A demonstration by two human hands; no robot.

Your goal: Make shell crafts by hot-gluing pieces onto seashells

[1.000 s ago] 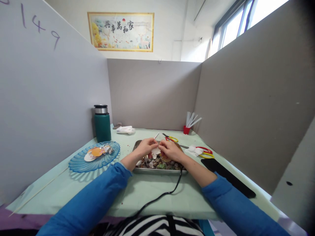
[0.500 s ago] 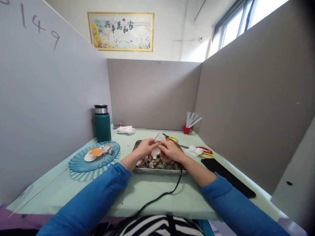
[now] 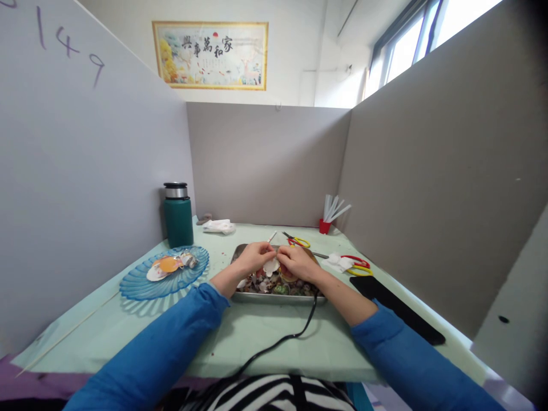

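Both hands meet over a metal tray (image 3: 274,298) filled with small shells (image 3: 268,283). My left hand (image 3: 256,257) is closed in a pinch, its fingertips at the top of a white, scalloped shell piece (image 3: 270,266). From the other side my right hand (image 3: 295,261) pinches at the same spot, fingertips almost touching those of the left. Fingers cover the upper edge of the white piece, so the exact grip is hidden. An orange-brown shell (image 3: 287,275) lies partly beneath the right hand.
A blue scalloped plate (image 3: 132,285) with shells stands left, before a green bottle (image 3: 178,220). Scissors (image 3: 302,242), more scissors (image 3: 363,268), tissue (image 3: 339,262), a black flat object (image 3: 398,311) and a red cup of white sticks (image 3: 325,226) lie right. A black cable (image 3: 278,342) crosses the front.
The fingertips have shifted very slightly at the white shell piece, the right hand a touch to the right. All else stays where it was.
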